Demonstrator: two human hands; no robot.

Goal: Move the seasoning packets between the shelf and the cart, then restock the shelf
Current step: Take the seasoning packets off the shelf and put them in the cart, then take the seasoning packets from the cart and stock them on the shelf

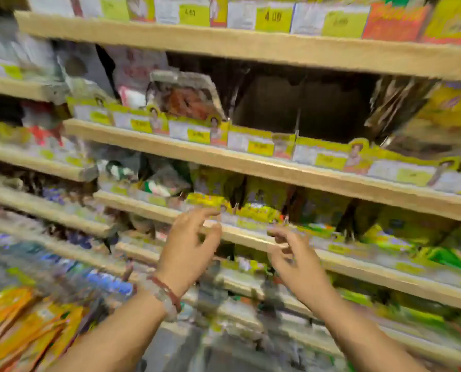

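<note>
The picture is blurred by motion. Both hands are raised in front of the shelf [251,162], holding nothing. My left hand [189,245], with a bracelet on the wrist, has loosely curled fingers near the edge of a lower shelf board. My right hand [293,256] is beside it, fingers spread and relaxed. Just above the hands stand yellow-green seasoning packets [261,202] in a row. On the board above, a dark gap [299,108] lies between a brown-red packet [189,98] and silvery packets [395,103].
Price labels [253,142] line every shelf edge. Orange and yellow packets [23,326] lie at the bottom left. More goods fill a second shelf unit [36,162] on the left. Green packets [438,253] sit at the lower right.
</note>
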